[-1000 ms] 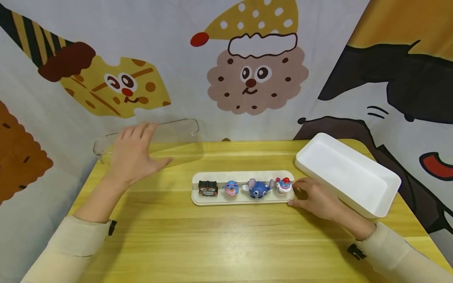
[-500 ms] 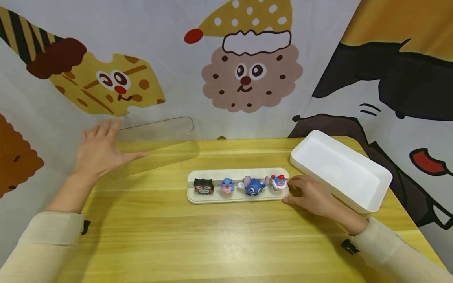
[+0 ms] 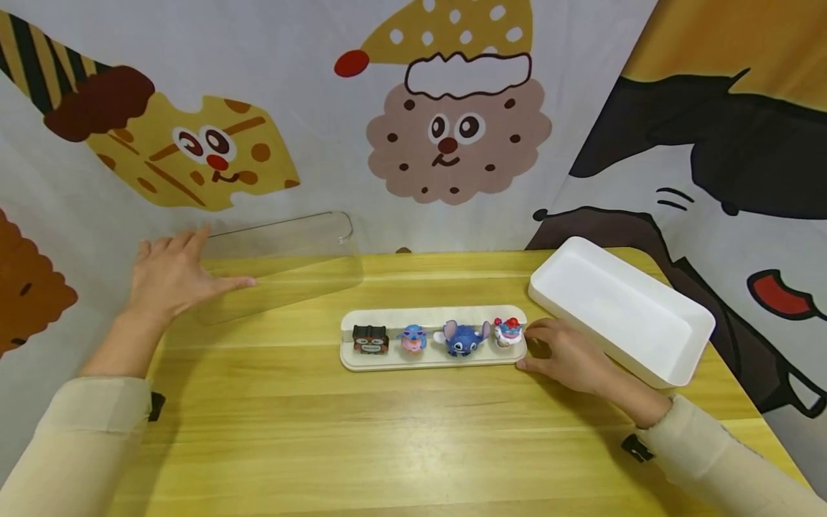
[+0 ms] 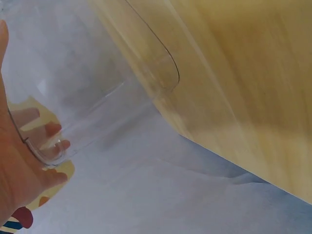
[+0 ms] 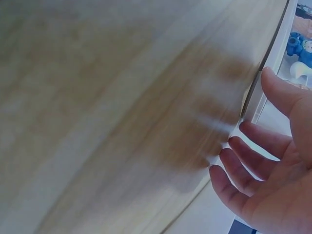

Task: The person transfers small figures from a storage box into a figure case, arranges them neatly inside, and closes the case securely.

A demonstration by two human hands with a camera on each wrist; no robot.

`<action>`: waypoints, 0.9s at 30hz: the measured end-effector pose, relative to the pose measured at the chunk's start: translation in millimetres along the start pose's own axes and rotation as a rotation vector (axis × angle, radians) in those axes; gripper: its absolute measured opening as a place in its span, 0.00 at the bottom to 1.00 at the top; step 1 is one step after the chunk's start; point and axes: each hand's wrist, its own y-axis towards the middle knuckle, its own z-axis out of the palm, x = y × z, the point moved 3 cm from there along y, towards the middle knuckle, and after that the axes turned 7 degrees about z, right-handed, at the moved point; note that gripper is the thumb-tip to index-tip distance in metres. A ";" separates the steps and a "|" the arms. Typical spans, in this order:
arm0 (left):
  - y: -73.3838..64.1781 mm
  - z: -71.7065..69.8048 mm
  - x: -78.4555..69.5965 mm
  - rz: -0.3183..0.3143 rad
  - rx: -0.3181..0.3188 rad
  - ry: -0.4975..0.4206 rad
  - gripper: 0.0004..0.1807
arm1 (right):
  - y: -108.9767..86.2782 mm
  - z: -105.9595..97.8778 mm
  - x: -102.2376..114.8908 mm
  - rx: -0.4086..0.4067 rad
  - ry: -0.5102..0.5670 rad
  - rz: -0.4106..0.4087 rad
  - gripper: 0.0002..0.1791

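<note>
A long clear plastic cover [image 3: 304, 251] stands at the back left of the table, overlapping the curtain in the head view. At its left end is my left hand [image 3: 169, 276], thumb stretched across the front and fingers spread; in the left wrist view the fingertips [image 4: 53, 129] show through the plastic. Mid-table lies a long cream-white display base [image 3: 388, 365], whose right end my right hand [image 3: 571, 359] holds between thumb and fingers. On it, in a row, sit a black figure [image 3: 371, 339], a small blue-and-pink figure [image 3: 413, 339], a big-eared blue figure [image 3: 462, 339] and a white-red figure [image 3: 508, 332].
An uncovered white rectangular box [image 3: 623, 309] stands at a slant at the back right, just behind my right hand. A curtain with cartoon prints [image 3: 459, 151] rises directly behind the wooden table [image 3: 413, 445]. Black straps show at both cuffs.
My left hand has slid left along the clear cover to its left end, while the cover stays about where it was. The right hand and the display base keep their places; the view shifts slightly.
</note>
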 end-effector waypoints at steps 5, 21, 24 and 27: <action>0.8 0.6 2.0 -0.009 -0.002 -0.013 0.67 | -0.2 -1.7 1.4 0.007 -0.004 -0.004 0.31; 0.9 6.7 9.5 -0.006 -0.107 -0.068 0.61 | -1.2 0.3 -2.1 0.007 0.013 -0.005 0.30; -0.3 6.2 9.3 -0.012 -0.123 -0.065 0.60 | -0.7 -0.1 -1.4 0.004 0.012 -0.003 0.31; -3.7 5.5 8.5 -0.014 -0.130 -0.071 0.59 | -0.9 -0.3 -0.1 0.001 0.009 -0.003 0.30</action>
